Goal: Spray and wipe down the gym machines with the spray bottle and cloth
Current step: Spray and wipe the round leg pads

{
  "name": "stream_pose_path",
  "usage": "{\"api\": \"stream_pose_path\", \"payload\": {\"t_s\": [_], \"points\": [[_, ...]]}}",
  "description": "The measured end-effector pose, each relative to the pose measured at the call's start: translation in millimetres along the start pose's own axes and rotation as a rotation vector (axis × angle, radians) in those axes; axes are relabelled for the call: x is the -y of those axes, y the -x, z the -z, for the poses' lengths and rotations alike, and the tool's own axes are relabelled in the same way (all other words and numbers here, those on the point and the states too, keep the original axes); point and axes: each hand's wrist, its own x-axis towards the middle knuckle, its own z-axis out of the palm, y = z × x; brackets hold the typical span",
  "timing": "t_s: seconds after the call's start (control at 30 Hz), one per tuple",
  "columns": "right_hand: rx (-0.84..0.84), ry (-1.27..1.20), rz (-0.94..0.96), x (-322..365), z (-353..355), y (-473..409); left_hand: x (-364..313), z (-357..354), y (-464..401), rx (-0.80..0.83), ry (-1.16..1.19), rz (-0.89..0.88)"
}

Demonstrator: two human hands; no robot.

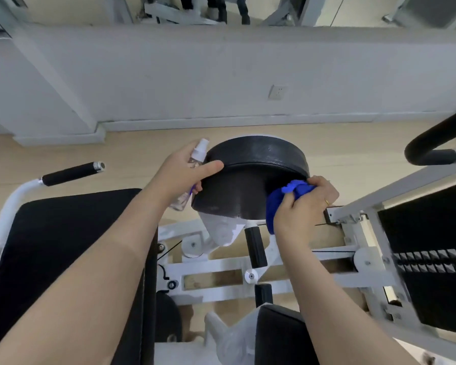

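Observation:
A round black padded roller [250,175] of a white-framed gym machine [221,270] sits in the middle of the view. My left hand [181,175] grips a small clear spray bottle [196,156] with a white nozzle, its thumb pressed against the pad's left edge. My right hand [306,204] grips a bunched blue cloth [284,198] and holds it against the pad's right side, low down. The lower part of the bottle shows below my left palm.
A black seat pad [63,246] with a foam-grip handle [71,173] lies at the left. A weight stack [432,259] in a white frame stands at the right, below a curved black bar [437,143]. A white wall with a socket [277,92] stands behind.

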Motion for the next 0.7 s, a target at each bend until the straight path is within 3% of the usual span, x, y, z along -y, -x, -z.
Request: {"api": "stream_pose_path", "payload": {"t_s": [0.07, 0.13, 0.17, 0.23, 0.33, 0.4, 0.47, 0.53, 0.7], "points": [[-0.057, -0.218, -0.234, 6.6, -15.8, 3.2, 1.1, 1.7, 10.2, 0.048, -0.036, 0.001], [-0.009, -0.571, -0.626, 6.3, -38.9, 14.3, 8.5, 0.2, 20.2, 0.007, -0.052, -0.026], [-0.030, -0.658, -0.823, 6.0, -48.2, 24.2, 12.5, -0.8, 24.2, -0.019, -0.051, -0.043], [0.097, -0.709, -1.098, 1.4, -66.1, 48.7, 18.8, -2.0, 29.0, -0.050, -0.036, -0.061], [0.276, -0.685, -1.091, 0.6, -71.3, 53.8, 26.3, -0.6, 33.3, -0.080, -0.062, -0.072], [0.190, -0.791, -1.133, 4.5, -57.8, 45.5, 29.0, -1.0, 35.8, -0.104, -0.082, -0.084], [0.155, -0.894, -0.972, 18.2, -43.0, 40.4, 29.2, -2.8, 37.2, -0.108, -0.070, -0.091], [0.106, -0.774, -0.824, 40.4, -36.7, 43.5, 29.8, -4.5, 36.9, -0.104, -0.050, -0.095], [0.108, -0.686, -0.735, 62.7, -44.4, 64.2, 33.9, -6.1, 31.6, -0.126, -0.049, -0.128]]}}
